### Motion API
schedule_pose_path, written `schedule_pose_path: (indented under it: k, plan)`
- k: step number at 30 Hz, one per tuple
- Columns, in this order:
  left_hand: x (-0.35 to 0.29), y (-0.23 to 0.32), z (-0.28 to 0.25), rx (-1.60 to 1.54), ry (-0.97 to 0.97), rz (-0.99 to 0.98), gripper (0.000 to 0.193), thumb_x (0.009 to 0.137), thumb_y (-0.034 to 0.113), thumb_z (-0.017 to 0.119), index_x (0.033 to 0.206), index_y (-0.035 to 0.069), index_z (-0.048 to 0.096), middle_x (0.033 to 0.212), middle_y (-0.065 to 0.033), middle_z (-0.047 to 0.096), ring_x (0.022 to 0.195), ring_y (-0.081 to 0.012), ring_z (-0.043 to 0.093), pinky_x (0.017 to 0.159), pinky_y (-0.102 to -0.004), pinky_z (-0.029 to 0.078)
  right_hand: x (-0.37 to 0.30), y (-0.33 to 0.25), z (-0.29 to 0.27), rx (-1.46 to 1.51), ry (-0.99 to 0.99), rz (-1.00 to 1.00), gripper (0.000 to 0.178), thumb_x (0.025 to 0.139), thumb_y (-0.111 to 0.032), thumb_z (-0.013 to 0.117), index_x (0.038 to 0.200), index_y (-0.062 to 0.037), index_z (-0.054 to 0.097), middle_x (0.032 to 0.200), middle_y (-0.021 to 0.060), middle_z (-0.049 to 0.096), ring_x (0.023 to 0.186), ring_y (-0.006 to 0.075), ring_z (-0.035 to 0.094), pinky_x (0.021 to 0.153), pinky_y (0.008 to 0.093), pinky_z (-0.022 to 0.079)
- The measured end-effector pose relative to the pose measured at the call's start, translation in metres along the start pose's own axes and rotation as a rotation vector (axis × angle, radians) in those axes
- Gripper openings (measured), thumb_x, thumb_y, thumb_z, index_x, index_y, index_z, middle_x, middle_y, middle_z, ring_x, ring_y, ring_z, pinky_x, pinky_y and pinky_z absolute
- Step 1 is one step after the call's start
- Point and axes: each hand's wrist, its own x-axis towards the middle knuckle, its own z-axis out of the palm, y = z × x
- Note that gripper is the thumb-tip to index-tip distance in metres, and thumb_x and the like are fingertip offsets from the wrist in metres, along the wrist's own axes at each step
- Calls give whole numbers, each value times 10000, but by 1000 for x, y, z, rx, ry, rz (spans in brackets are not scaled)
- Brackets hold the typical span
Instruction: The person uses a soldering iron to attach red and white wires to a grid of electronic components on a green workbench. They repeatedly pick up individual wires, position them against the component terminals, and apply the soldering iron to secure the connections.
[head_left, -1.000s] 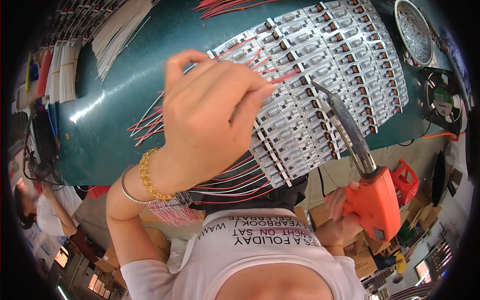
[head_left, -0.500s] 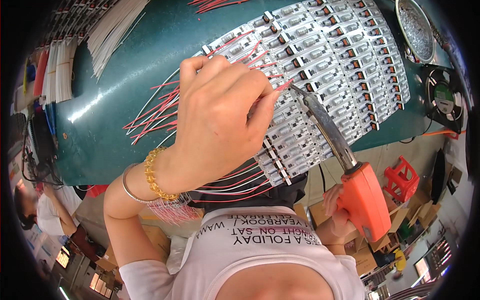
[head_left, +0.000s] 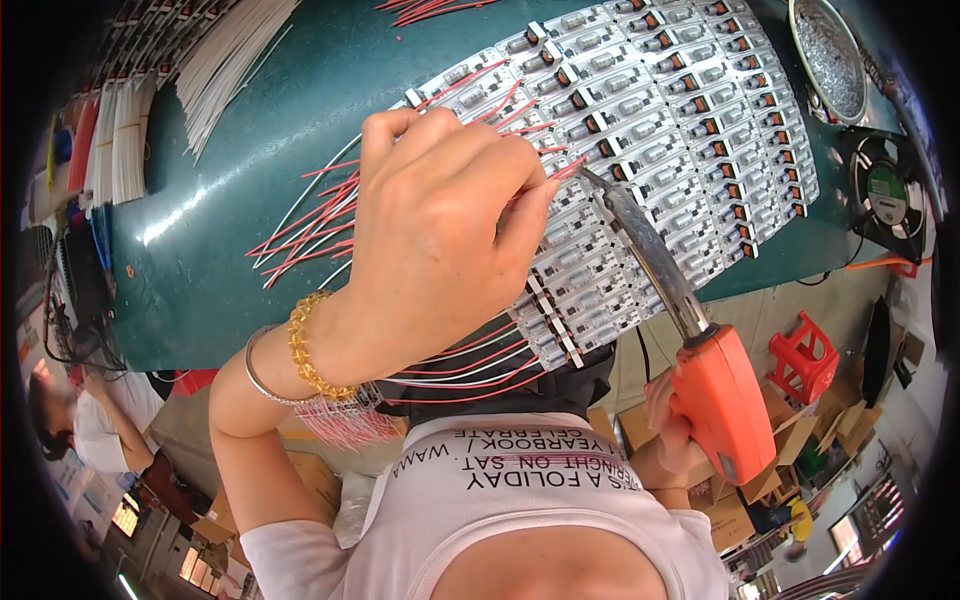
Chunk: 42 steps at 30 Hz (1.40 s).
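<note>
My left hand [head_left: 445, 225] is closed in a pinch on a red wire [head_left: 570, 168], whose end sticks out past thumb and forefinger over the board panel. With my right hand [head_left: 668, 425] I grip a soldering gun [head_left: 725, 405] by its orange-red handle. Its metal barrel slants up and left, and the dark tip is at the wire's end; whether they touch I cannot tell. Beneath lies a wide panel of small white circuit boards [head_left: 690, 115] with rows of clear and dark parts. Several red and white wires [head_left: 318, 225] fan out left from under my left hand.
Bundles of white wires [head_left: 225, 70] lie on the green table [head_left: 230, 290] at the far left. A round metal dish [head_left: 830, 60] and a black fan [head_left: 885, 195] stand at the right. A red stool [head_left: 803, 358] is on the floor. Another person [head_left: 110, 420] is at the left edge.
The soldering gun's handle has shifted slightly left, with its tip still at the red wire's end. My left hand has barely moved.
</note>
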Motion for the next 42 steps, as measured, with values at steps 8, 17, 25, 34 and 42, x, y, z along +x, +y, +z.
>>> schedule_pose_path:
  k: [8,17,25,34,42]
  plan:
    - [-2,-1,-2,17,3,2,132,725,37,742,694,81,622,656,8,598,632,-183,511,757,-327,364,0,23,-18,445,-134,-139,137,695,-169,629,691,-38,590,589,31,509,448,190,458,422,304,334]
    - [0,0,-4,39,59,70,103,730,11,739,744,72,657,676,-2,617,638,-175,545,761,-328,382,27,-26,-10,676,-351,144,738,888,-589,563,1250,50,489,504,-34,442,408,100,426,438,256,386]
    - [-11,9,2,-53,9,-13,148,724,8,749,705,82,622,640,11,572,596,-171,505,751,-327,362,12,-8,-19,650,-357,120,750,889,-597,550,1269,46,480,513,-33,451,418,104,432,451,267,397]
    - [-11,10,5,-24,20,5,170,717,9,751,688,77,597,638,8,558,605,-182,499,741,-330,354,10,-9,-28,-61,-361,24,126,734,-228,613,685,-113,622,634,80,559,552,251,540,493,321,396]
    - [-10,8,4,-22,12,8,172,716,6,748,684,75,594,636,2,559,606,-185,509,744,-330,360,-23,39,-26,201,-139,-181,594,858,-582,608,730,-8,525,536,5,475,477,140,484,505,274,403]
